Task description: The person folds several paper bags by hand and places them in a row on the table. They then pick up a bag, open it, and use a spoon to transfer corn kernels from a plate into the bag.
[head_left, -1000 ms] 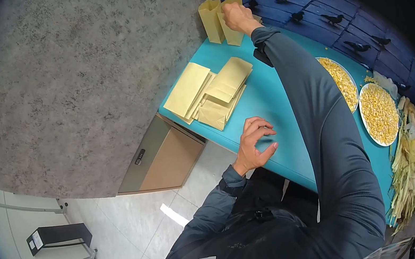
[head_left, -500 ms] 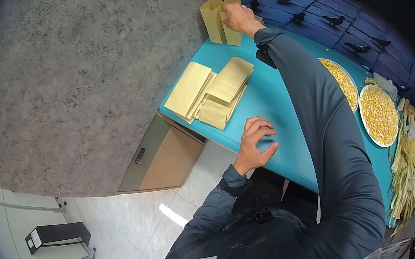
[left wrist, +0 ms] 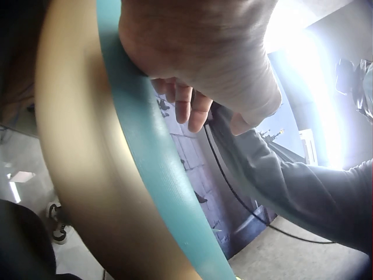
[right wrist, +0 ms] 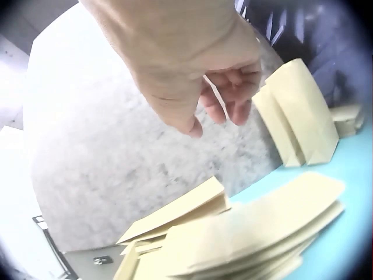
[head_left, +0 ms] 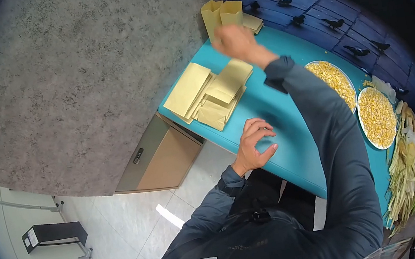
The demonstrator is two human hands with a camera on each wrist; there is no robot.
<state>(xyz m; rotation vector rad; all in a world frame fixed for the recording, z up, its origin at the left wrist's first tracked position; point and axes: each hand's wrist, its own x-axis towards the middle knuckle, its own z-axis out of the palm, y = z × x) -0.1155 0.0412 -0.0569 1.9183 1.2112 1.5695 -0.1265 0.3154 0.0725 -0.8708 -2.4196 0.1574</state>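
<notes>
My right hand [head_left: 238, 44], a little blurred, hangs over the table just in front of two upright paper bags. Nothing is held in it; in the right wrist view a gap shows between the thumb and the loosely bent fingers [right wrist: 238, 111]. The nearer-right bag [head_left: 231, 12] stands open at the top beside the other bag [head_left: 211, 15], both partly covered by the hand in the head view. Two overlapping piles of folded paper bags [head_left: 188, 90] lie below that hand. My left hand [head_left: 254, 145], fingers relaxed and slightly bent, is at the table's front edge, holding nothing.
On the right of the teal table [head_left: 286, 117] are two white-rimmed dishes of corn kernels [head_left: 331, 80] [head_left: 377, 117]. Corn husks [head_left: 410, 174] lie at the right end. A folded bag [head_left: 253, 23] sits behind the upright ones. A grey wall panel [head_left: 93, 82] borders the left.
My right hand has let go of the upper edge of an upright bag and moved down and toward the folded bags. The left hand has stayed in place.
</notes>
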